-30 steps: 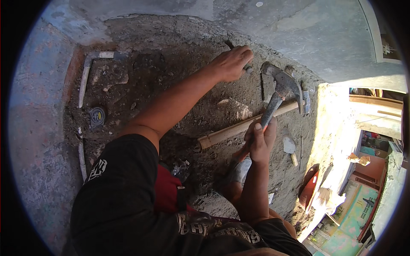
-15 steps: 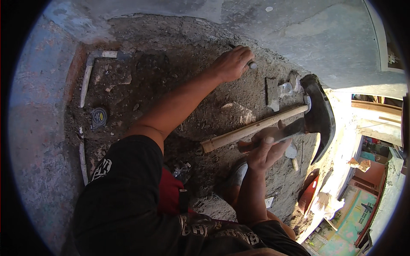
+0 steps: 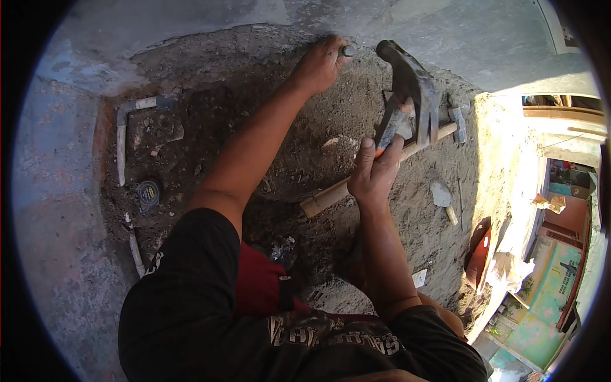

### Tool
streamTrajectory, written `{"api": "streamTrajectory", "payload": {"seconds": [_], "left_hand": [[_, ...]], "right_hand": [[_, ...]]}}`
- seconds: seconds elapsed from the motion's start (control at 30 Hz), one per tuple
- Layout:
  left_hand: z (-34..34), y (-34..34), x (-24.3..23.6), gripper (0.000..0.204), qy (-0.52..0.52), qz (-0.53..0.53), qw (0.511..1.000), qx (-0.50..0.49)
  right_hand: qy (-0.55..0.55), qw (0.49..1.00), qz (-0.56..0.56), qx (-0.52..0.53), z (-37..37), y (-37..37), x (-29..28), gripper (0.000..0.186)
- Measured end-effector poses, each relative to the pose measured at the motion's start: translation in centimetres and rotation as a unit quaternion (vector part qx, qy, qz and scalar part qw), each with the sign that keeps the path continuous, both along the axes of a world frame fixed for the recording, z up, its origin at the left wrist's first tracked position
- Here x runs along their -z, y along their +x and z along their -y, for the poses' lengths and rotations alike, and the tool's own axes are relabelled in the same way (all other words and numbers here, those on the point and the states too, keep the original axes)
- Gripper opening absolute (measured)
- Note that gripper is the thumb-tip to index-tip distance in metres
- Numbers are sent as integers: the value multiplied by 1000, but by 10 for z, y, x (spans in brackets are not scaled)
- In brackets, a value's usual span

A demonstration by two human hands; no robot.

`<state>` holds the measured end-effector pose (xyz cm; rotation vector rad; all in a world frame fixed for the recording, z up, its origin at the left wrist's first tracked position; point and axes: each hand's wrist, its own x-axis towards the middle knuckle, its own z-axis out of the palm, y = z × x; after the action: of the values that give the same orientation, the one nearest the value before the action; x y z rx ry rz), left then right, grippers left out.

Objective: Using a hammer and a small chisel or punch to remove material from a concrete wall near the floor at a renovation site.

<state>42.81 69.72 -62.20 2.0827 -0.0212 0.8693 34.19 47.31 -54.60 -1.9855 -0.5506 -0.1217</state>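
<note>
Over a patch of dug-up, dusty ground (image 3: 267, 127) hemmed by a grey concrete edge, the right hand (image 3: 374, 173) is wrapped firmly around the handle of a claw hammer (image 3: 407, 95), fingers closed tight on the grip with the thumb up along it. The hammer's long axis runs from the fist up and slightly to the right, and its dark metal head sits at the top, stretched crosswise so that one end points up-left toward the left hand and the other curves down to the right. The left hand (image 3: 320, 63), at the end of an outstretched arm, is closed around a small metal rod or chisel (image 3: 347, 49); only its grey tip shows past the knuckles, pointing right toward the hammer head, and how far it enters the soil cannot be told. The hammer head hangs just beside that tip, apart from it. Behind the right fist a second tool with a long pale wooden handle (image 3: 356, 184) lies on the dirt, its axis slanting from lower left to upper right, where its metal head (image 3: 457, 120) rests. A small trowel (image 3: 442, 196) lies near it to the right. A white pipe (image 3: 121, 140) bent at a corner and a small round tape measure (image 3: 148, 193) lie well apart on the left.
</note>
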Motion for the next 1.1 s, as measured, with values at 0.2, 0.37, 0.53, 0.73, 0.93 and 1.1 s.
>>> {"api": "streamTrajectory", "payload": {"seconds": [0.2, 0.37, 0.53, 0.73, 0.93, 1.1], "left_hand": [[-25, 9, 20, 32, 43, -76, 995, -55], [-18, 0, -2, 37, 79, -107, 991, -28], [-44, -6, 27, 35, 76, -131, 984, -89], [-24, -12, 7, 43, 83, -183, 978, -51], [-47, -19, 31, 69, 141, -225, 960, -88], [-33, -9, 9, 58, 121, -265, 955, -57]], "right_hand": [[-125, 988, -90, -10, -9, 24, -26, 35], [-126, 991, -46, -3, 1, 26, -17, 32], [-164, 977, -114, -69, 14, 32, -9, 32], [-91, 992, -83, -35, 12, 23, -19, 34], [-160, 975, -124, -89, 0, 30, -15, 33], [-212, 970, -99, -64, -5, 35, 3, 35]]}}
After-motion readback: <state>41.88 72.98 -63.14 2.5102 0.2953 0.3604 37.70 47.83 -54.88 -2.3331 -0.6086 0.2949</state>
